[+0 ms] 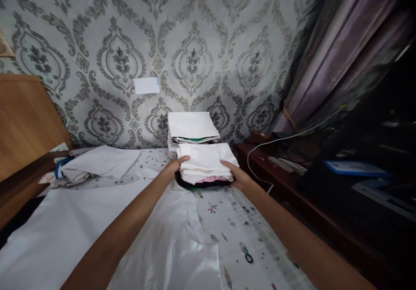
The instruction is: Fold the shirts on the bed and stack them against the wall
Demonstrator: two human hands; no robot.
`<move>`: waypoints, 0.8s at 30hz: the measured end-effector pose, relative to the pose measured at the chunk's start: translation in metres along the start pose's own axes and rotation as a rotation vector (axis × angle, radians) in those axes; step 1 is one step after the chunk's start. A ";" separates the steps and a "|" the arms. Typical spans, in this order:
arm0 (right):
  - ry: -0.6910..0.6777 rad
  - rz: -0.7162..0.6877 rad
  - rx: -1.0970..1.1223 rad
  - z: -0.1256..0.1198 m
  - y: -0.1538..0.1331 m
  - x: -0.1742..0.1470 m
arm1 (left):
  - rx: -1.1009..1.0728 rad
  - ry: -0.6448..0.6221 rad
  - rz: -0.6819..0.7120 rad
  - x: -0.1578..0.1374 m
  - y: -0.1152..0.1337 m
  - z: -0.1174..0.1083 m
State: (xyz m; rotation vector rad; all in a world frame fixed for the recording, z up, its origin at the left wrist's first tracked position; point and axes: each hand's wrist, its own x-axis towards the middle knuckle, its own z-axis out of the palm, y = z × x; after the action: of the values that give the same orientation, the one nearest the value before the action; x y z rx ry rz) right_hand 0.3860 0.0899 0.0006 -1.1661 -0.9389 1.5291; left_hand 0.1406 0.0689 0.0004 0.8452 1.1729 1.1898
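Note:
A stack of folded clothes [208, 160], white on top with pink, black and green layers below, is held between my two hands. My left hand [177, 165] grips its left side, thumb on the top layer and fingers out of sight beneath or behind the edge. On the opposite side, my right hand [238, 175] clasps the stack the same way, thumb on top. Directly behind stands a taller pile of folded clothes [193, 125], white on top with a green edge showing. Spread in front and to the left lies a white garment [169, 233].
A patterned sheet [256, 246] covers the bed. Crumpled white clothes [100, 162] lie at the left near a wooden headboard [29, 117]. At the right are a dark red table [276, 169], a white cable [248, 160] and a purple curtain [341, 52]. The patterned wall [195, 60] rises behind.

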 end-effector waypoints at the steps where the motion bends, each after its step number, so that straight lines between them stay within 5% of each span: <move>1: -0.001 -0.032 0.052 -0.001 0.000 -0.005 | -0.011 0.009 0.017 -0.006 0.002 0.004; 7: 0.001 -0.291 0.170 0.022 -0.018 -0.041 | -0.126 -0.165 0.289 -0.052 0.038 -0.007; 14: -0.164 -0.469 0.292 0.150 -0.047 -0.054 | -0.135 0.008 0.485 -0.092 0.113 -0.099; 20: -0.306 -0.422 0.178 0.250 -0.047 -0.012 | -0.245 0.076 0.478 -0.070 0.136 -0.186; 24: -0.142 -0.535 -0.344 0.282 -0.042 0.022 | -0.054 0.119 0.388 -0.029 0.125 -0.222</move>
State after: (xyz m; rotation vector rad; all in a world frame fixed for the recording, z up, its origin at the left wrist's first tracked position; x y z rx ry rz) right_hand 0.1211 0.1154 0.1046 -0.9352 -1.5149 1.0488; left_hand -0.1035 0.0484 0.0749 1.0013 1.0954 1.5997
